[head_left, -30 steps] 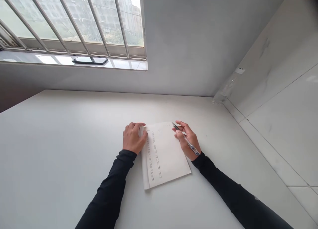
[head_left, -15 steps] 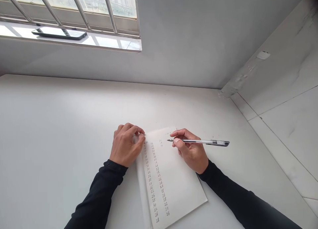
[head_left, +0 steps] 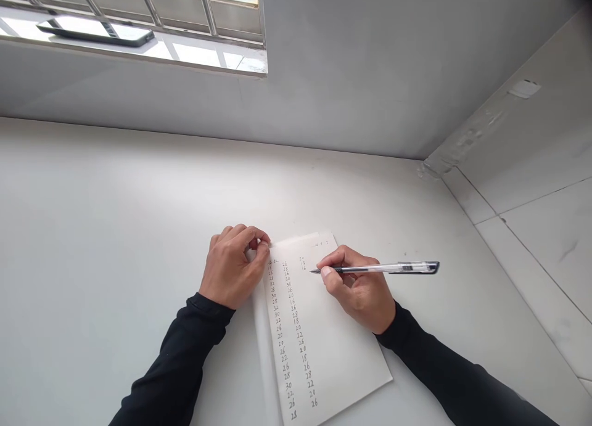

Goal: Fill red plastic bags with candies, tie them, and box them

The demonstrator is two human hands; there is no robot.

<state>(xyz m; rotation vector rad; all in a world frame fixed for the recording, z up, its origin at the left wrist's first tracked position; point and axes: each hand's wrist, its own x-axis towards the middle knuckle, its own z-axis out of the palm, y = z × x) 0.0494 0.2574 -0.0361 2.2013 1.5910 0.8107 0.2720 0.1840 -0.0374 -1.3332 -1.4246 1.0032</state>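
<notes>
A notebook [head_left: 342, 358] lies at a slant on the white table, its page carrying two long columns of handwritten numbers and a short third column at the top. My right hand [head_left: 363, 290] grips a clear pen with a black cap end [head_left: 383, 268]; the pen's tip points left, by the bottom of the short column. At the notebook's upper left corner, my left hand [head_left: 235, 266] has thumb and index finger pinched on the page edge. Its other fingers are curled.
White table [head_left: 115, 229] surrounds the notebook. Behind it rises a grey wall [head_left: 351, 74] with a barred window; a dark-edged phone or tablet [head_left: 97, 31] lies on the sill. Marbled tiles [head_left: 546, 229] stand at the right.
My right hand and the pen have moved slightly down the page, to below the short column's last number. The view has shifted a little. My left hand still pinches the corner.
</notes>
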